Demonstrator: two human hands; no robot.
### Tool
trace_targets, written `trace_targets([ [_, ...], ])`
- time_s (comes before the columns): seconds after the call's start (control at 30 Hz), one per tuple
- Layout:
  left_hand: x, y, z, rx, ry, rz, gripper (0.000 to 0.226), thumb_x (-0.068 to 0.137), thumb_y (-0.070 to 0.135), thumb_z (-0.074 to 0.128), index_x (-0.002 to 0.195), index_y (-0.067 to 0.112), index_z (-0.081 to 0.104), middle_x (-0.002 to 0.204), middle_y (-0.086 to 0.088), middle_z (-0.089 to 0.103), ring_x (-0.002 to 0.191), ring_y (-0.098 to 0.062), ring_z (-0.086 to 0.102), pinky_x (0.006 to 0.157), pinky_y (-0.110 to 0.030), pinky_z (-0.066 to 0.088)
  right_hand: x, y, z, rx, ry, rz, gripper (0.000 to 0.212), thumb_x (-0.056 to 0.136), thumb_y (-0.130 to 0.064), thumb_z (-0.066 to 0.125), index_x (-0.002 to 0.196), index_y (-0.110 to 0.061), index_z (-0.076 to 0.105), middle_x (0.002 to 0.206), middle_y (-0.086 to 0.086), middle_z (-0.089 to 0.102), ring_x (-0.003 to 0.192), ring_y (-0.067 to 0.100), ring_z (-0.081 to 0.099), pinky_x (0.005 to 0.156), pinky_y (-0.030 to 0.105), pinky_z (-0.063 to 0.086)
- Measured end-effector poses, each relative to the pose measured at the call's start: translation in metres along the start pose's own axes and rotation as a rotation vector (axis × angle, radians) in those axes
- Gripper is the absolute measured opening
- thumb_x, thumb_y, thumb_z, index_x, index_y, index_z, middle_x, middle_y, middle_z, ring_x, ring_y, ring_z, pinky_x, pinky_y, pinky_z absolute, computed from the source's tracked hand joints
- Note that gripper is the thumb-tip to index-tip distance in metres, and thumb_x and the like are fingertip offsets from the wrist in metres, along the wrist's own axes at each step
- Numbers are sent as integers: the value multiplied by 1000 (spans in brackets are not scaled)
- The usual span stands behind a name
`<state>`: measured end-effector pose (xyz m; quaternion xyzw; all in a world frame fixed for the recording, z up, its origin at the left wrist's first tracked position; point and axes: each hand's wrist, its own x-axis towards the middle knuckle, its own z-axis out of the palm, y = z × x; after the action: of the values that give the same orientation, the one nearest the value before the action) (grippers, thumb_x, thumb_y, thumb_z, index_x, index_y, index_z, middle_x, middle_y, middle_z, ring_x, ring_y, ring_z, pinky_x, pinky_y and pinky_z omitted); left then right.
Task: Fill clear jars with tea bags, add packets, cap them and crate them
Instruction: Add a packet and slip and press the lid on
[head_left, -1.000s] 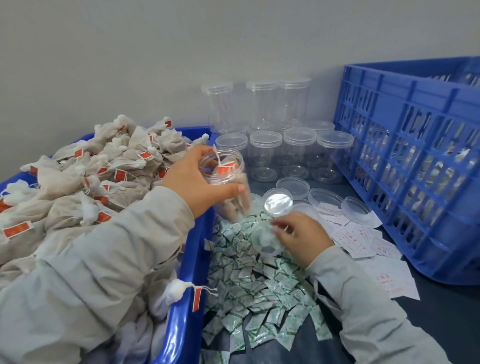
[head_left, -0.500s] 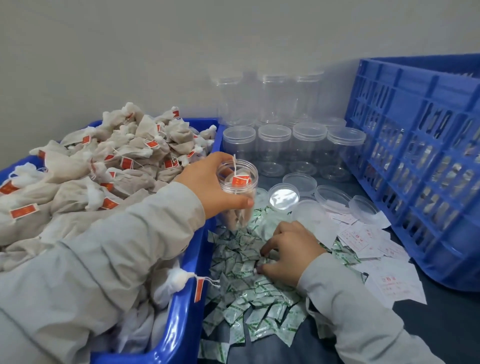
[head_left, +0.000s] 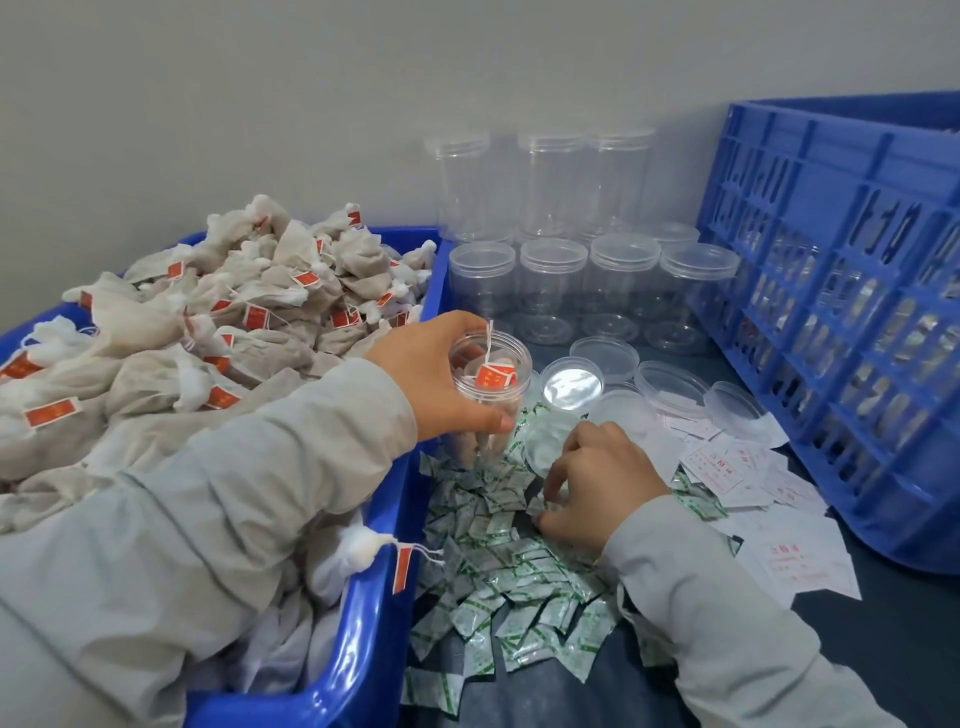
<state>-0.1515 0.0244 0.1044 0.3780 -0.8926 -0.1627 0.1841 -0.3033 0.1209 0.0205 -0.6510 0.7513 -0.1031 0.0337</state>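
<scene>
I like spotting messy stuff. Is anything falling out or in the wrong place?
Yes, one tea bag droops over the rim of the blue bin, its red tag dangling outside. Nothing else stands out.

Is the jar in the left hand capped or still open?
Open. The jar held by the left hand has no lid; a red tag shows at its mouth.

Dark table (head_left: 893, 649) bears packets (head_left: 498, 587), crate (head_left: 841, 291).
</scene>
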Motion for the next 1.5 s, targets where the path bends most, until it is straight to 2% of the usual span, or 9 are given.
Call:
trace_targets([
  [0.3,-1,-2,3,35,-41,7,89,54,47,81,132,25,44,118,7,61,98,-8,53,87,-19,36,2,2,0,39,23,21,23,84,-37,61,96,-21,73,107,0,49,109,22,38,92,29,35],
  [0.47,-2,0,6,79,-94,32,89,53,46,81,131,27,44,119,8,61,107,-12,57,94,-24,41,4,2,-9,518,521,29,15,87,-25,66,86,-13,75,79,2,60,73,9,48,66,10,32],
  [0.53,-4,2,8,82,-117,60,87,55,44,82,132,28,44,120,9,61,108,-12,57,95,-24,42,-1,-1,-13,661,775,-35,13,85,-20,67,88,-11,75,74,-2,64,64,2,50,66,4,37],
  [0.67,-4,5,11,134,-156,109,87,54,48,82,130,31,45,117,12,62,106,-10,58,94,-25,45,-7,-10,-12,641,987,-191,19,85,-22,65,89,-5,74,75,-4,65,69,7,53,68,14,44],
  [0.8,-4,7,13,165,-201,150,83,54,49,77,129,30,46,112,10,63,100,-13,60,90,-29,47,-6,-15,-5,530,1004,-326,19,82,-21,64,84,-6,75,73,2,68,71,13,51,68,22,42],
  [0.97,-3,7,14,224,-240,170,86,47,61,70,125,33,46,108,11,64,96,-13,61,86,-30,50,-5,-21,-3,497,905,-206,24,83,-24,57,83,-10,76,73,3,64,73,23,54,73,18,36],
  [1.13,-2,7,16,240,-248,164,75,56,52,73,124,34,46,107,11,65,96,-14,62,86,-31,50,-8,-26,-2,470,727,-229,39,87,-34,44,83,-12,76,84,5,62,83,29,54,74,40,42],
  [1.33,-3,8,14,198,-262,143,84,51,59,67,127,31,45,114,11,63,103,-13,60,91,-32,48,-12,-26,-2,393,811,-222,38,88,-36,45,91,-13,75,90,7,61,85,28,53,76,38,39],
  [1.5,-3,6,13,207,-271,133,86,56,51,74,132,31,41,120,9,61,107,-13,59,94,-32,47,-12,-24,-1,387,842,-213,40,89,-34,44,75,-14,76,93,7,62,91,24,49,78,40,38],
])
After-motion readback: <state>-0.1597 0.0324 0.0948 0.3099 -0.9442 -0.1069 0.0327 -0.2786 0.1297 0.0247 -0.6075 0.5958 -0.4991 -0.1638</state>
